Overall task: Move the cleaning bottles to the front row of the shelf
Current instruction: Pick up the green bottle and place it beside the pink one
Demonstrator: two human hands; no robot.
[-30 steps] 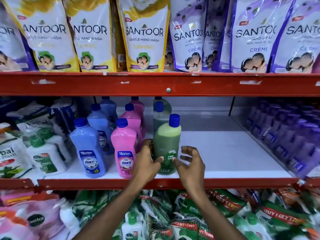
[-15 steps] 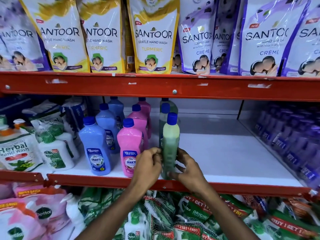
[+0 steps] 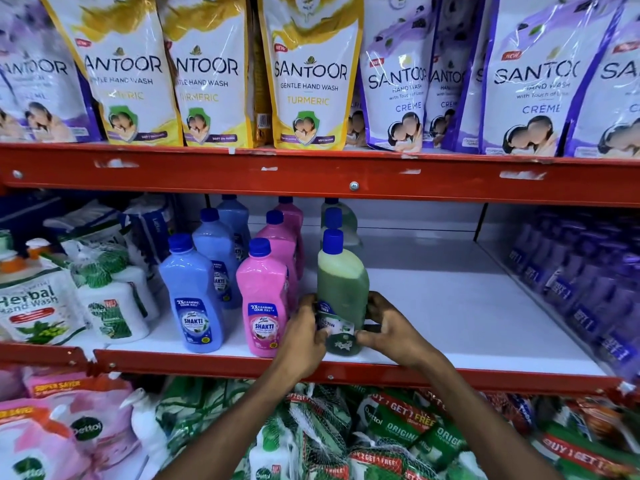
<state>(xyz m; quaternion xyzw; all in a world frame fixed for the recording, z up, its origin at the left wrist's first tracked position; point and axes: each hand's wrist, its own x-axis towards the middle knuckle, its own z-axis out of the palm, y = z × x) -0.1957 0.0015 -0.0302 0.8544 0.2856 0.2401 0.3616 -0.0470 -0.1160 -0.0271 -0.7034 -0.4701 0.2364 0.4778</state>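
Note:
A green cleaning bottle (image 3: 341, 289) with a blue cap stands at the front edge of the white middle shelf (image 3: 467, 317). My left hand (image 3: 304, 336) and my right hand (image 3: 388, 323) both grip its lower part, one on each side of the label. To its left stand a pink bottle (image 3: 263, 299) and a blue bottle (image 3: 190, 299) in the front row. Behind them are more blue bottles (image 3: 214, 251), pink bottles (image 3: 280, 240) and green bottles (image 3: 334, 220) in rows going back.
Herbal hand wash packs (image 3: 38, 306) crowd the shelf's left; purple bottles (image 3: 581, 278) line its right. The red shelf rail (image 3: 381, 374) runs below my hands. Santoor pouches (image 3: 308, 74) stand on the upper shelf, Dettol packs (image 3: 398, 431) below.
The green bottle has been turned in my hands: it went edge-on half a second ago and its label faces more to the front. Both hands have closed on it.

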